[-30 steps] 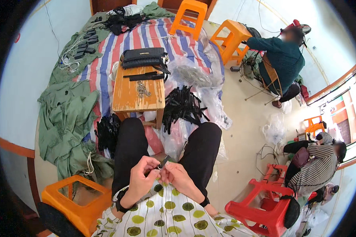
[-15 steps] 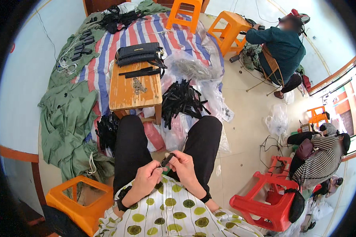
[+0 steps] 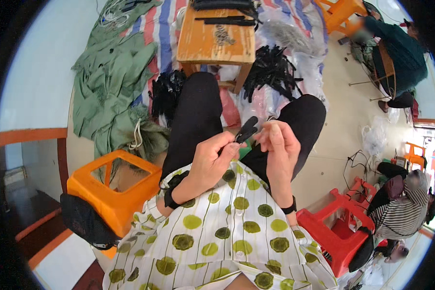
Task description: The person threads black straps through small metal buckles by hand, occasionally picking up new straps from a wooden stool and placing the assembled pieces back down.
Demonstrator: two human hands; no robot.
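A short folded black strap (image 3: 247, 129) stands up from my left hand (image 3: 212, 157), pinched between thumb and fingers above my lap. Just to its right my right hand (image 3: 280, 147) is raised with its fingers drawn together. A small dark and shiny bit shows at its fingertips, too small to name; the hand and the strap are apart. Ahead of my knees is a worn wooden stool (image 3: 212, 52), bearing a little heap of metal rings (image 3: 222, 35) and long black strips (image 3: 227, 21). A pile of black straps (image 3: 270, 72) lies right of the stool.
More black pieces (image 3: 165, 96) lie left of my knee, beside crumpled green cloth (image 3: 106, 82). An orange plastic stool (image 3: 113, 186) stands at my left, a red one (image 3: 336, 227) at my right. Two people sit on the right, one in dark green (image 3: 401, 53), one in stripes (image 3: 401, 212).
My hands have parted: the left keeps the black strap, while the right has come off it and lifted to the right. The view has tipped downward and shifted left.
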